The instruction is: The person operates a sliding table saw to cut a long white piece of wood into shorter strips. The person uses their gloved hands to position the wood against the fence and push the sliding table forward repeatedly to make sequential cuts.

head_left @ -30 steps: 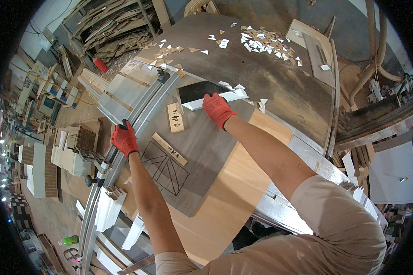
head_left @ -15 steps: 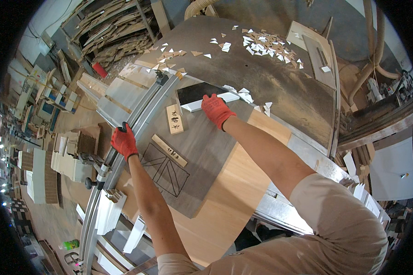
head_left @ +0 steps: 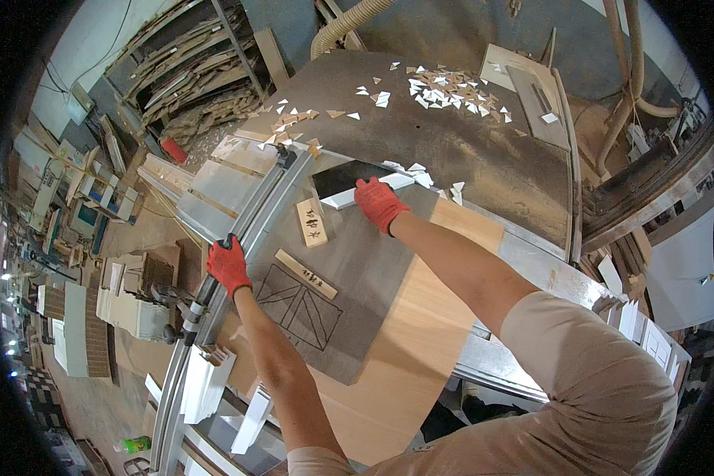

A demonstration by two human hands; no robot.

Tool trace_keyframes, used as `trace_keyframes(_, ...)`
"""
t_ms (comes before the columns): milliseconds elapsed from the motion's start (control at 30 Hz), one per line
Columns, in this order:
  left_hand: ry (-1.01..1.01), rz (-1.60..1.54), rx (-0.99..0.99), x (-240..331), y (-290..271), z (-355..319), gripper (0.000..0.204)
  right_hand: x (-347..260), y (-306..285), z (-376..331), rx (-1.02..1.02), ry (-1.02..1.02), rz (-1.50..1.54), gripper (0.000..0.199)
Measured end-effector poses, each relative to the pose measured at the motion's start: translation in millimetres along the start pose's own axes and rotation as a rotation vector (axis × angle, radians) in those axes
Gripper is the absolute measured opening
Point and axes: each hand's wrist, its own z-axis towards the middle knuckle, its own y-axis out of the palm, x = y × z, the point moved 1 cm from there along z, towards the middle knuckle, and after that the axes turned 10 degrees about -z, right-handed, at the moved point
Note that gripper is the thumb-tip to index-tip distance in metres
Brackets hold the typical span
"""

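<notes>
My left hand, in a red glove with dark fingertips, is closed over the edge of a long metal rail. My right hand, gloved the same way, has its fingers curled onto a white strip. That strip lies along the near edge of a black area at the far end of a grey-brown board. Nearer me on the board rest a short wooden block and a thin wooden strip, both with dark markings. Black lines form a drawing beside the thin strip.
Under the grey-brown board is a pale wooden panel. White and brown triangular offcuts are scattered over the dark machine table. A clamp sits on the rail at left. Stacked scrap wood fills a rack behind.
The view has shifted, so most things sit slightly lower in the picture. Both hands keep their hold, the left on the rail and the right on the white strip.
</notes>
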Motion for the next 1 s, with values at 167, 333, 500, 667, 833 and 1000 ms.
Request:
trace_keyframes(167,0.028,-0.005,0.026,-9,-5,1,0.054,-6,1,0,0.115,-0.004,-0.006,0.016)
trace_keyframes(333,0.046,0.007,0.028,0,0,-4,0.05,4,-4,-13,0.187,0.044,0.082,0.013)
trace_keyframes(500,0.047,-0.038,-0.002,3,-10,-8,0.047,4,-22,-18,0.061,0.053,0.064,0.02)
trace_keyframes(667,0.071,-0.057,0.041,1,-44,-20,0.06,22,-47,-31,0.131,0.248,0.128,0.047)
trace_keyframes(833,-0.119,-0.393,0.02,74,-117,-121,0.073,88,-57,-70,-0.07,0.614,0.181,0.07)
trace_keyframes(1000,0.02,-0.565,-0.209,116,-179,-240,0.075,99,-68,-54,-0.089,0.563,0.396,0.075)
